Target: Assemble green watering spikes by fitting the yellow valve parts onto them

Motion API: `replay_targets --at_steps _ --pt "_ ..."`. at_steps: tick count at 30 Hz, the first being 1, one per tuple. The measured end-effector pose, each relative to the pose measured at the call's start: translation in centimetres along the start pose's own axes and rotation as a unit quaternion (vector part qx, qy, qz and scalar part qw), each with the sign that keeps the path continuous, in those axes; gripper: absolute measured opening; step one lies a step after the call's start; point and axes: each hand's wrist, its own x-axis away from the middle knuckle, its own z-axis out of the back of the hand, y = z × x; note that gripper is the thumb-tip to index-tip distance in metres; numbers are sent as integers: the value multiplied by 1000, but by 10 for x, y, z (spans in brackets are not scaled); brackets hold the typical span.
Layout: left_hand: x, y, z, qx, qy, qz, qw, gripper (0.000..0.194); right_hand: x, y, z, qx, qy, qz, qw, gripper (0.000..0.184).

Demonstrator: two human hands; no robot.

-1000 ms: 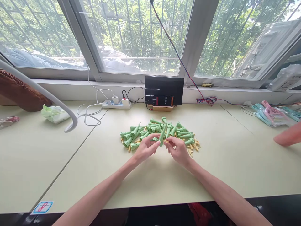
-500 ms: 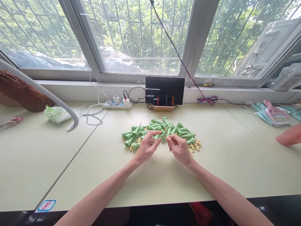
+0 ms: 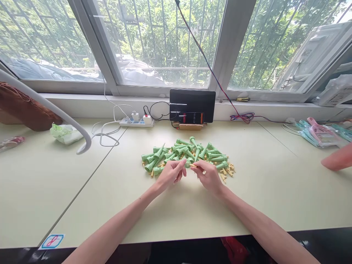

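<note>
My left hand (image 3: 171,173) is closed around a green watering spike (image 3: 188,164); its wide end shows past my thumb and faces right, while the rest is hidden in my fingers. My right hand (image 3: 208,176) pinches a small yellow plastic piece (image 3: 193,165) between thumb and fingertips, its tip pointing at the spike's wide end. Whether the two touch I cannot tell. Just beyond both hands lies a loose pile of green spikes (image 3: 158,158) with ribbed caps. Several more yellow pieces (image 3: 223,176) are scattered to the right of my right hand.
Behind the pile, a phone (image 3: 190,117) leans on a black tablet (image 3: 210,106) in a cardboard stand. A power strip (image 3: 132,124) with cables sits to its left. A white curved arm (image 3: 82,135) reaches over the table's left. Pink and teal bagged items (image 3: 316,132) lie at right.
My left hand has turned and closed, and the green spike that stood upright between my hands now lies in it. The yellow piece in my right hand has come level with the spike's end.
</note>
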Motion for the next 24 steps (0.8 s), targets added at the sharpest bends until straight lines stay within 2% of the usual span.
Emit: replay_targets --at_steps 7,12,21,24 --pt "3 5 0 16 -61 24 998 44 -3 -5 5 -42 -8 -55 998 34" --pt "2 4 1 3 -52 1 999 35 -5 -8 5 -59 -5 -67 996 32" --pt "2 2 -3 3 -33 -21 999 34 -5 -7 5 -18 -5 -57 998 33" --pt "2 0 -4 -4 -31 -30 999 35 -4 -5 5 -34 -11 -73 997 35"
